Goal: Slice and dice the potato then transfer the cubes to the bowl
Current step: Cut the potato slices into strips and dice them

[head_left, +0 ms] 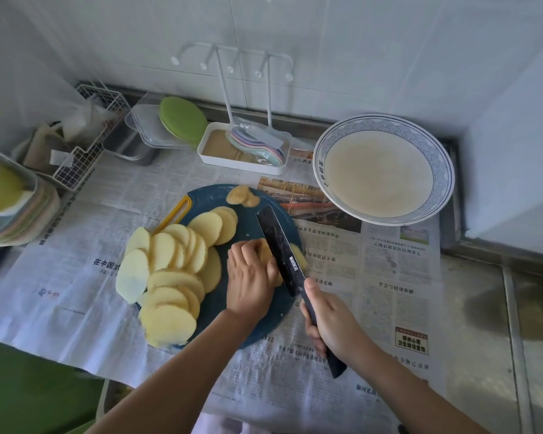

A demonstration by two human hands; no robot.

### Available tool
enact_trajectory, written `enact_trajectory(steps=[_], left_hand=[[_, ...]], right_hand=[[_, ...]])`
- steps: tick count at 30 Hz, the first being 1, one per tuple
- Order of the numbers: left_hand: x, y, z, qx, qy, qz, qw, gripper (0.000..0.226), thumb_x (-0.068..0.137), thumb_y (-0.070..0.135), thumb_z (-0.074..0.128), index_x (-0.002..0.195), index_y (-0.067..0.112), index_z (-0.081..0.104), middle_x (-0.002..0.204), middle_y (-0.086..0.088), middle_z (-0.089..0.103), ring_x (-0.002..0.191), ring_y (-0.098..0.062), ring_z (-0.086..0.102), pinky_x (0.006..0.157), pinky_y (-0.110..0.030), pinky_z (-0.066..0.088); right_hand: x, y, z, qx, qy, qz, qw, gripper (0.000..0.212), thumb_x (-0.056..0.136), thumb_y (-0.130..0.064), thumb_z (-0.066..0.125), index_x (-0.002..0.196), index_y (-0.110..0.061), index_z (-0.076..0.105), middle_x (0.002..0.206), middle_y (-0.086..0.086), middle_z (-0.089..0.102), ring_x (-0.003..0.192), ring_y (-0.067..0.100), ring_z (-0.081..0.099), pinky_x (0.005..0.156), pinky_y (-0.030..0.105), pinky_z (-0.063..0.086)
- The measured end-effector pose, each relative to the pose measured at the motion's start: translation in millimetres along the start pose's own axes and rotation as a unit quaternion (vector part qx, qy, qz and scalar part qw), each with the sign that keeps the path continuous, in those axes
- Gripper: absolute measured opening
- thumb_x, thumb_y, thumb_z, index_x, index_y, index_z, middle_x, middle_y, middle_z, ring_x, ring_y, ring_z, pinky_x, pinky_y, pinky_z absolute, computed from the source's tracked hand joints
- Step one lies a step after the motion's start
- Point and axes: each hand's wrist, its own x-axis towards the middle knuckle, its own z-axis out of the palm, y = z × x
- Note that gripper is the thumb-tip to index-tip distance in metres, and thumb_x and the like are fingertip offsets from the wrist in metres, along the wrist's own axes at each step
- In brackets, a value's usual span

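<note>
Left hand (250, 277) lies knuckles-up on the round dark blue cutting board (251, 220), its fingers curled down over a potato piece (300, 256) and gripping it against the board; how much potato sits under the palm cannot be told. Right hand (329, 321) is wrapped tightly round the dark handle of a knife (281, 255), thumb stretched along the top near the blade. The black blade runs diagonally away from the person, resting on the potato piece just beside the left fingertips, with a pale yellow edge of potato showing on its right side.

Left of the hands, a heap of potato slices (170, 270) overlaps across the board and hangs over its left rim. A few brownish peel scraps (242, 195) sit at the board's far edge, and a yellow peeler (173, 214) lies at its upper left. The bowl (442, 161), white with a blue patterned rim, stands well apart at the upper right. Board and bowl both rest on spread newspaper (389, 270).
</note>
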Motion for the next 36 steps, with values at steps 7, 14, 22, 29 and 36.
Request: enact_trajectory(steps=[7, 14, 22, 29, 36], left_hand=[[2.0, -3.9, 3.5, 0.007, 0.013, 0.033, 0.999, 0.025, 0.091, 0.029, 0.04, 0.098, 0.005, 0.044, 0.091, -0.019, 0.046, 0.087, -0.024, 0.036, 0.082, -0.031, 0.03], [2.6, -2.9, 1.9, 0.013, -0.001, 0.028, 1.0, 0.034, 0.092, 0.028, 0.039, 0.1, -0.003, 0.049, 0.092, -0.019, 0.046, 0.089, -0.023, 0.035, 0.082, -0.03, 0.029], [3.0, -4.9, 2.3, -0.007, -0.03, 0.013, 0.999, 0.037, 0.092, 0.028, 0.036, 0.106, -0.005, 0.048, 0.093, -0.02, 0.046, 0.089, -0.024, 0.036, 0.084, -0.033, 0.033], [3.2, 0.9, -2.8, -0.006, 0.008, 0.07, 0.998, 0.026, 0.09, 0.023, 0.039, 0.109, 0.006, 0.038, 0.096, -0.005, 0.03, 0.086, -0.023, 0.036, 0.078, -0.042, 0.048], [3.2, 4.3, -7.5, -0.017, -0.04, 0.015, 0.999, 0.04, 0.091, 0.028, 0.037, 0.105, -0.008, 0.048, 0.094, -0.021, 0.045, 0.085, -0.029, 0.042, 0.072, -0.043, 0.049]], right_hand=[[4.3, -3.3, 4.1, -0.02, 0.008, 0.019, 1.0, 0.064, 0.094, -0.062, 0.021, 0.066, -0.009, 0.042, 0.047, 0.003, 0.026, 0.039, 0.017, 0.026, 0.043, 0.027, 0.03], [12.9, -5.7, 11.1, -0.039, 0.015, 0.031, 0.999, 0.061, 0.098, -0.058, 0.02, 0.068, -0.01, 0.042, 0.045, -0.002, 0.026, 0.04, 0.016, 0.028, 0.047, 0.031, 0.032], [25.4, -1.7, 27.1, -0.081, 0.048, 0.034, 0.995, 0.058, 0.099, -0.054, 0.02, 0.058, -0.015, 0.034, 0.042, -0.006, 0.029, 0.039, 0.012, 0.028, 0.049, 0.031, 0.032], [31.7, 2.6, 37.4, -0.127, 0.076, 0.043, 0.988, 0.062, 0.099, -0.054, 0.015, 0.059, -0.014, 0.039, 0.047, -0.002, 0.038, 0.044, 0.015, 0.042, 0.046, 0.027, 0.035], [30.0, -0.3, 37.5, -0.133, 0.089, 0.023, 0.987, 0.061, 0.101, -0.051, 0.016, 0.06, -0.014, 0.041, 0.049, 0.0, 0.042, 0.044, 0.015, 0.044, 0.046, 0.027, 0.037]])
